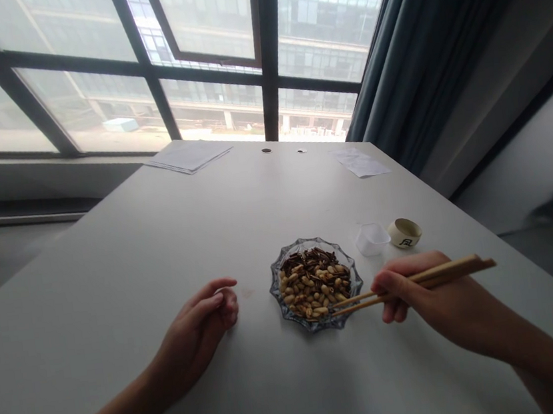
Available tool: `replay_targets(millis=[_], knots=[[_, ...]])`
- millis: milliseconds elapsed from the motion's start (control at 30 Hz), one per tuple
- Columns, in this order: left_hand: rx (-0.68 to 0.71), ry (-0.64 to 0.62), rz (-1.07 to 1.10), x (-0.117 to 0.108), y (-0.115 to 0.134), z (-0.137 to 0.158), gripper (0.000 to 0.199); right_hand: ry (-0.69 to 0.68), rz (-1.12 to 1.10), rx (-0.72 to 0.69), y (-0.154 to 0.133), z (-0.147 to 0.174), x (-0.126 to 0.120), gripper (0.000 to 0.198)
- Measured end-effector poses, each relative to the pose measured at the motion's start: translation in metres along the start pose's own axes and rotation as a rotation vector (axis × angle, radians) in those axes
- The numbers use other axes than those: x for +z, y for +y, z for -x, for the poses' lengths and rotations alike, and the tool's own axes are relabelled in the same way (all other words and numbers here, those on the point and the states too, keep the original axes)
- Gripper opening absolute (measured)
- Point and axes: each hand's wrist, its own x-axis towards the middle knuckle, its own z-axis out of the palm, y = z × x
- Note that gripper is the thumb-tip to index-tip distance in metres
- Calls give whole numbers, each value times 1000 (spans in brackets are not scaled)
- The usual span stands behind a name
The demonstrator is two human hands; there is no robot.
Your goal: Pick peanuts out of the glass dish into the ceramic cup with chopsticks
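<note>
Your right hand (437, 305): fingers closed round chopsticks (453, 270), tips inside glass bowl (298, 319) | your left hand (196, 331): loosely curled, nothing seen in it | peanuts (311, 290): bowl's near side; likely light, stiff, slippery, best pinched mid-body

Chopsticks (448, 272) at bowl (278, 299) of peanuts (311, 290)

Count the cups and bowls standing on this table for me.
3: a glass bowl between the left hand and the right hand, a clear plastic cup beyond the right hand, and a cream cup just right of that.
</note>
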Motion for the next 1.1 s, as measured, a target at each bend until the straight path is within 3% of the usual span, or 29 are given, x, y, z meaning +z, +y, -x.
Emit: replay_targets(millis=[167, 533, 800, 967, 1100], knots=[[8, -12, 3, -1, -1, 0, 19, 25, -120, 26, 13, -8, 5, 48], [10, -12, 9, -1, -1, 0, 19, 264, -319, 55, 34, -7, 12, 52], [-5, 24, -6, 2, 1, 0, 19, 744, -518, -76, 78, 25, -38, 42], [-21, 71, -30, 4, 3, 0, 21, 1050, -588, 16, 119, 55, -69, 36], [-39, 107, -52, 5, 4, -2, 28, 1216, -629, 49, 151, 75, -76, 36]])
